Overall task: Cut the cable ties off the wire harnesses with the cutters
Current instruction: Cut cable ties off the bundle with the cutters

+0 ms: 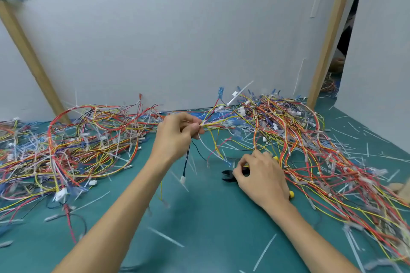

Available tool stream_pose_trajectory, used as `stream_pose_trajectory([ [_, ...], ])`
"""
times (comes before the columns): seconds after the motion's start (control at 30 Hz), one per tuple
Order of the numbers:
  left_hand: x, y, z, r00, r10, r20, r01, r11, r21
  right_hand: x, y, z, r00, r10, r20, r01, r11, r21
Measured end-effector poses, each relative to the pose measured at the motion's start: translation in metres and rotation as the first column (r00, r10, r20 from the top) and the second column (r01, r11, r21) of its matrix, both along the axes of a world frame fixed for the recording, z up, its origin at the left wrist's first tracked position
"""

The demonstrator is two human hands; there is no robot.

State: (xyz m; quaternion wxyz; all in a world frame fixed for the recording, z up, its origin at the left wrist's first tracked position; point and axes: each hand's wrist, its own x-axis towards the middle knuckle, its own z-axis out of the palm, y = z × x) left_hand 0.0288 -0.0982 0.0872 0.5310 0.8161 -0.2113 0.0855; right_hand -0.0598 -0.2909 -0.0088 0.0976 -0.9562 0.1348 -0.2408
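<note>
My left hand (177,134) is raised above the green mat and pinches a thin wire harness (218,121) of yellow, red and white wires. Its loose ends hang down, one ending in a white connector (182,179). My right hand (261,176) rests low on the mat, closed around the cutters (228,176). Their black jaws point left and the yellow handle tips stick out behind my palm. The jaws touch no wire. A white cable tie (240,93) sticks up from the harness pile behind.
Large tangles of coloured harnesses lie at the left (66,146) and right (321,150) of the green mat (199,217). Cut white tie scraps (265,250) are scattered on the mat. A white wall panel (177,40) with wooden posts stands right behind.
</note>
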Motion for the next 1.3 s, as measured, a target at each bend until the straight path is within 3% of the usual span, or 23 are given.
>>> stream_pose_trajectory([
  [0.13, -0.018, 0.021, -0.056, 0.998, 0.046, -0.053, -0.045, 0.999, 0.021, -0.006, -0.002, -0.002, 0.999, 0.05, 0.006, -0.049, 0.998, -0.05],
  [0.3, -0.008, 0.036, -0.085, 0.998, 0.0, -0.059, -0.001, 1.0, -0.008, -0.014, -0.008, 0.002, 0.988, 0.122, 0.093, -0.126, 0.991, 0.036],
  [0.47, -0.008, 0.038, -0.084, 0.991, -0.12, -0.066, 0.12, 0.993, -0.011, -0.026, -0.032, 0.011, 0.929, 0.184, -0.32, -0.196, 0.98, -0.007],
  [0.53, -0.008, 0.038, -0.084, 0.989, -0.129, -0.066, 0.128, 0.991, -0.022, -0.025, -0.035, 0.013, 0.908, 0.185, -0.376, -0.208, 0.978, -0.02],
  [0.73, -0.006, 0.036, -0.087, 0.986, -0.126, -0.11, 0.126, 0.992, -0.009, -0.028, -0.025, 0.017, 0.944, 0.133, -0.302, -0.198, 0.961, -0.195],
  [0.83, -0.003, 0.037, -0.089, 0.988, -0.106, -0.117, 0.104, 0.994, -0.022, -0.028, -0.016, 0.017, 0.953, 0.146, -0.266, -0.205, 0.956, -0.211],
  [1.07, -0.005, 0.041, -0.088, 0.969, -0.177, -0.17, 0.145, 0.972, -0.186, -0.031, -0.011, 0.02, 0.978, 0.2, 0.062, -0.198, 0.98, -0.025],
  [1.3, -0.006, 0.042, -0.088, 0.978, -0.16, -0.132, 0.149, 0.985, -0.09, -0.033, -0.016, 0.026, 0.975, 0.197, 0.099, -0.209, 0.971, 0.12],
])
